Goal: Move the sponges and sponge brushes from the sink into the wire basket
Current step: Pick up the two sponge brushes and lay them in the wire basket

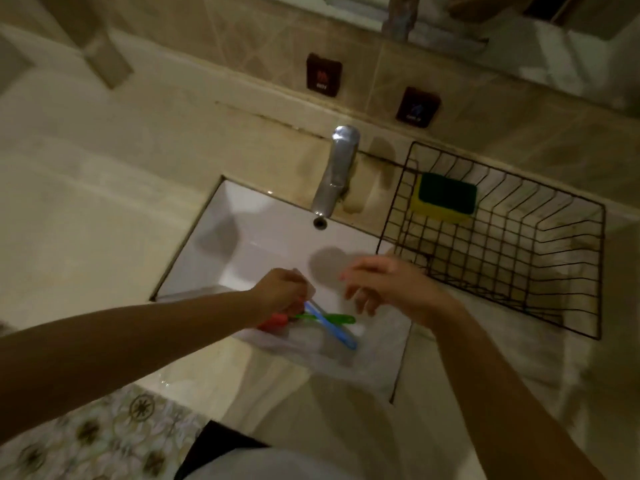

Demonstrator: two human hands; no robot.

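A white rectangular sink [263, 233] is set in a beige counter. At its near side lie sponge brushes: a blue-handled one [334, 329], a green-handled one [341, 318] and a red-orange one [275, 322]. My left hand [280, 294] is low in the sink with its fingers closed around the upper end of the blue-handled brush. My right hand [384, 284] hovers over the sink's right side, fingers spread, holding nothing. A black wire basket [568, 271] stands on the counter to the right, with a yellow sponge with a green top [445, 197] in its far left corner.
A chrome tap [334, 169] rises at the back of the sink over an overflow hole [320, 222]. Two dark square wall fittings [323, 75] sit on the tiled wall. Patterned floor tiles [104, 434] show at the lower left.
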